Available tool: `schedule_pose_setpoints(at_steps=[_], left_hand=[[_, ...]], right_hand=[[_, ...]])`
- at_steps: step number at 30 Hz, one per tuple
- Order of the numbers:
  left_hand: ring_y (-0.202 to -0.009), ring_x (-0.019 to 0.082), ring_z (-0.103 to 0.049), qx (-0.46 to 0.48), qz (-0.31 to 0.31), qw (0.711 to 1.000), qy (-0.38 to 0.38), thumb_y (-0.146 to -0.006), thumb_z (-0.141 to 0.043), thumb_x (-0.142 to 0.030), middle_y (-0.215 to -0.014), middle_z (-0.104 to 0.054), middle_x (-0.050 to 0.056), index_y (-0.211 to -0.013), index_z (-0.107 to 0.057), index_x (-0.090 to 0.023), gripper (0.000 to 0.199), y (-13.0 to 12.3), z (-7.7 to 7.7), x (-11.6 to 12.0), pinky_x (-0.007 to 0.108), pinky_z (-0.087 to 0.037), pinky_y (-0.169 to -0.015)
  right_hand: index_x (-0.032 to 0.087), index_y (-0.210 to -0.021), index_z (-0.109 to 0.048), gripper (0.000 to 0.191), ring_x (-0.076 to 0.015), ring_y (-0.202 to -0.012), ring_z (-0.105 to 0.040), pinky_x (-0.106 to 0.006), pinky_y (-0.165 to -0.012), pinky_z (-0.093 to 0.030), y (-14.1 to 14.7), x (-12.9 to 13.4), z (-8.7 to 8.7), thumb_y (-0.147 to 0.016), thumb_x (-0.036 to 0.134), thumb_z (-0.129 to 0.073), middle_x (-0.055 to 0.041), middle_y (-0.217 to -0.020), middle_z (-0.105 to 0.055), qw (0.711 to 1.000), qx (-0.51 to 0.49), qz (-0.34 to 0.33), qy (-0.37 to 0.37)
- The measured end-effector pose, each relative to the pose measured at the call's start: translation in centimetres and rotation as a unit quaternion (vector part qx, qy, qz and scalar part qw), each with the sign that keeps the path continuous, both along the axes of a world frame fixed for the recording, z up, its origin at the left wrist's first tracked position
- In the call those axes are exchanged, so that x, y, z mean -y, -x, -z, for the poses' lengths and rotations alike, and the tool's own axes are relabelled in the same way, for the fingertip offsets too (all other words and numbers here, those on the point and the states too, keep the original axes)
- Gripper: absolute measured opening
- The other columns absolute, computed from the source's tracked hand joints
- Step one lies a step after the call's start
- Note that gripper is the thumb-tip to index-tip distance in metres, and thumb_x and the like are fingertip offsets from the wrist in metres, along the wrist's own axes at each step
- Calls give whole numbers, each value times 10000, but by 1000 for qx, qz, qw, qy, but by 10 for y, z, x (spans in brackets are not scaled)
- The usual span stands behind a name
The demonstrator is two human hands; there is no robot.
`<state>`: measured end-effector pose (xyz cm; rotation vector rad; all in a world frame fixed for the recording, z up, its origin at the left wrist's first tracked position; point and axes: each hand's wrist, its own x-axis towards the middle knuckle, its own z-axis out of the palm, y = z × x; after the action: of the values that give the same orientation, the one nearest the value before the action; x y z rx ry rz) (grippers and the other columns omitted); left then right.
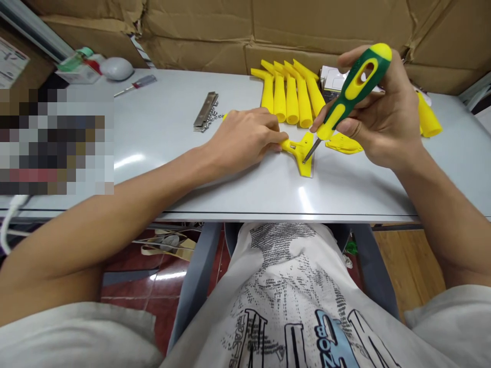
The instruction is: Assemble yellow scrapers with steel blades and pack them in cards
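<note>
My left hand (251, 135) is closed around the handle of a yellow plastic scraper (300, 149) and holds it down on the table. The scraper's wide head points right, with a thin blade edge along its far side. In my right hand (387, 112) is a green and yellow screwdriver (347, 94), tilted, its metal shaft pointing down and left. The screwdriver's tip meets the scraper head at a small screw spot. Just right of the head lies a group of flat yellow plates (344, 144), partly behind my right hand.
Several yellow handles (292, 99) lie in a row at the back, beside a white box (333, 76). Metal blades (206, 110) and loose screws (215, 118) lie left of my left hand. Another screwdriver (136, 85) and a white mouse (116, 68) are farther left. Cardboard (199, 25) lines the back.
</note>
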<state>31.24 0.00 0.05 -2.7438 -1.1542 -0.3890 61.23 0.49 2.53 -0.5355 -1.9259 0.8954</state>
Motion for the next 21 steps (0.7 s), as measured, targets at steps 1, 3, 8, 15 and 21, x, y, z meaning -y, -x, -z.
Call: schedule_pose_setpoints(at_steps=[1,3,8,15,21], left_hand=[[-1191,358,-751,7,2,1000,5,-1165,-572,-311,-1184,-843,117,-1202,-909,-323,339,0,0,0,438,-450,-759],[-1200,365,-749,23,4,1000,13,-1166,-577,-316,-1187,-836,120,-1216,-910,-333,337,1,1,0,448,-486,-795],[-1188,369,-747,39,3,999,20,-1174,-609,-329,-1170,-831,124,-1231,-916,-323,312,1,0,1,470,-504,-816],[-1143,327,-712,-55,-19,998,-8,-1203,-583,-353,-1227,-844,101,-1297,-907,-329,339,-4,-8,3,465,-397,-699],[-1174,328,-685,-7,-10,1000,17,-1226,-548,-437,-1231,-845,85,-1288,-901,-339,371,1,-6,1,473,-492,-860]], right_hand=[[361,-1355,-639,636,-221,-1126,-895,-424,-977,-819,0,0,0,-904,582,-1030,58,-1602,-651,1000,3,1,-3],[364,-1375,-622,689,-224,-1154,-887,-397,-932,-814,2,1,0,-894,647,-1024,55,-1657,-615,1000,10,16,-7],[382,-1458,-535,838,-288,-1327,-830,-342,-768,-766,8,4,3,-879,808,-967,1,-1798,-471,998,35,46,1],[370,-1388,-613,574,-216,-1083,-895,-411,-849,-827,4,-11,-7,-952,546,-942,32,-1580,-599,993,60,-95,-42],[322,-1285,-637,448,-176,-1155,-891,-452,-1025,-819,1,-15,-14,-973,396,-950,99,-1465,-640,991,38,-122,-49]])
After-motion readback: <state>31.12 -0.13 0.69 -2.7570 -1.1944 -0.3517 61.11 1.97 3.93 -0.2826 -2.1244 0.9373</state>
